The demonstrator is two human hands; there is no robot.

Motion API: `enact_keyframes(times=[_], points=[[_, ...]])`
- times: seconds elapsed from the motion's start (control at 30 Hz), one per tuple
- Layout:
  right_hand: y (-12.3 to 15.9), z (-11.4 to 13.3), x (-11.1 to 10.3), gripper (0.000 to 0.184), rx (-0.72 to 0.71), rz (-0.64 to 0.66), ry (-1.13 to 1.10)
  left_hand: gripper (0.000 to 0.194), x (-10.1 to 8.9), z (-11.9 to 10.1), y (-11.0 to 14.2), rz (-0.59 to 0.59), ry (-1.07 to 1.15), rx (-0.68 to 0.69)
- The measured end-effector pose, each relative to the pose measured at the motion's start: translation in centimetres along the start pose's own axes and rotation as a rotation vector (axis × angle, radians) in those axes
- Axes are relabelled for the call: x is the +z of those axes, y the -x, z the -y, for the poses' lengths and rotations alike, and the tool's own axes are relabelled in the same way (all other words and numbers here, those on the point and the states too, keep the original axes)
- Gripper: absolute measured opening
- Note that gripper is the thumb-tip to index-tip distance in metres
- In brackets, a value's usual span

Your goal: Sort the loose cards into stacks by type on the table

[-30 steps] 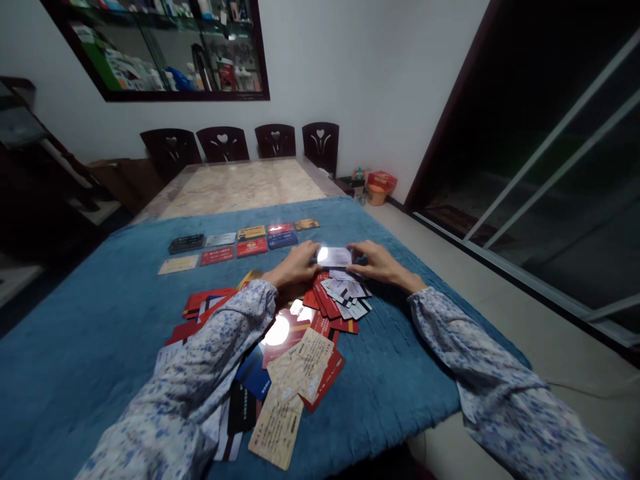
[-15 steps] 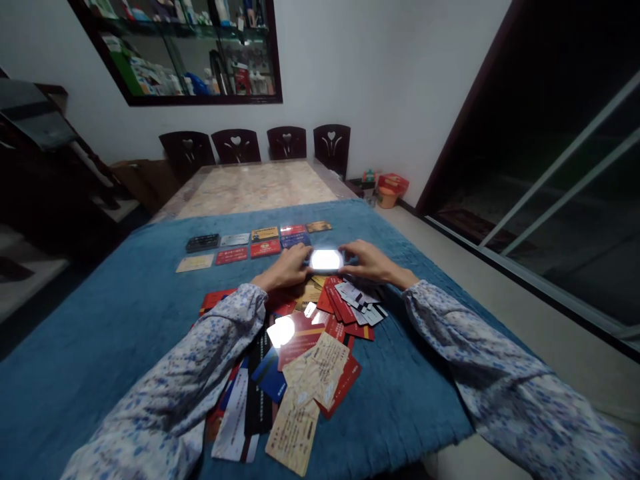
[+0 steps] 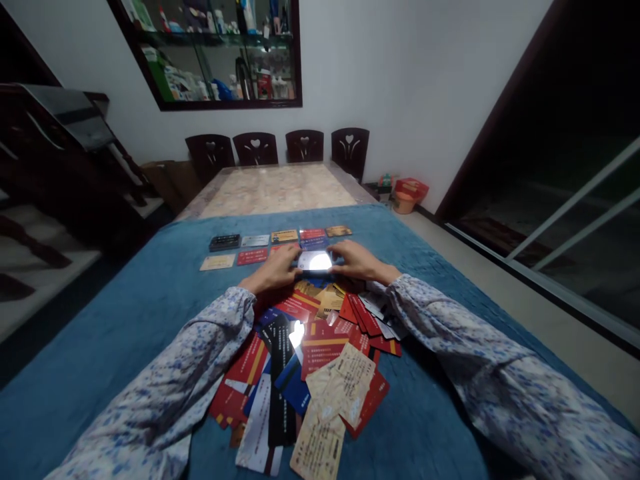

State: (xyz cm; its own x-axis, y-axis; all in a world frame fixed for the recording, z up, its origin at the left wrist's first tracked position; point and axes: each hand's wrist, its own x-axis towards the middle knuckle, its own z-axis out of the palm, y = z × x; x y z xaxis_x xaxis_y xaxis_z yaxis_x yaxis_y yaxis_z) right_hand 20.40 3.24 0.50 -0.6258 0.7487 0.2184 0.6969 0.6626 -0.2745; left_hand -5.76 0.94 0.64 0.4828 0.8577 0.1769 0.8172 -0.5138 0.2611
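My left hand [image 3: 276,268] and my right hand [image 3: 358,261] pinch a pale glossy card [image 3: 307,259] between them, one at each short end. Bright glare washes out much of its face. The card is above the far side of a loose pile of cards [image 3: 325,353] in red, black, blue, white and cream, many overlapping. Beyond my hands, cards are laid out in two rows, among them a black card [image 3: 225,242], a yellow card [image 3: 285,237] and a cream card [image 3: 217,261]. My left hand partly covers a red card in the nearer row.
A blue cloth [image 3: 135,300] covers the near part of the table [image 3: 280,187]. Several dark chairs [image 3: 255,148] stand at its far end. A wall cabinet [image 3: 230,103] hangs behind them. At right are an orange bucket [image 3: 405,202] and a dark doorway.
The view has shifted left, so the scene sits further right. Both hands still hold the card; its glare has shrunk towards the right, and more of the pile's left side shows.
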Motion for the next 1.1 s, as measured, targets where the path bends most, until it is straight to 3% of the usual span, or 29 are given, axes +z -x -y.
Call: enact_keyframes(times=[0.27,0.67,1.1], points=[[-4.0,2.2,0.4,0.033,-0.049,0.051,0.008,0.044,-1.9,2.3,1.3,0.023,-0.058,-0.11],[-8.9,4.7,0.5,0.033,-0.077,0.08,0.119,0.049,-4.3,6.0,2.1,0.035,-0.144,-0.203],[-13.8,7.2,0.9,0.049,-0.021,0.159,0.208,0.053,-5.9,10.8,1.3,0.071,-0.255,-0.265]])
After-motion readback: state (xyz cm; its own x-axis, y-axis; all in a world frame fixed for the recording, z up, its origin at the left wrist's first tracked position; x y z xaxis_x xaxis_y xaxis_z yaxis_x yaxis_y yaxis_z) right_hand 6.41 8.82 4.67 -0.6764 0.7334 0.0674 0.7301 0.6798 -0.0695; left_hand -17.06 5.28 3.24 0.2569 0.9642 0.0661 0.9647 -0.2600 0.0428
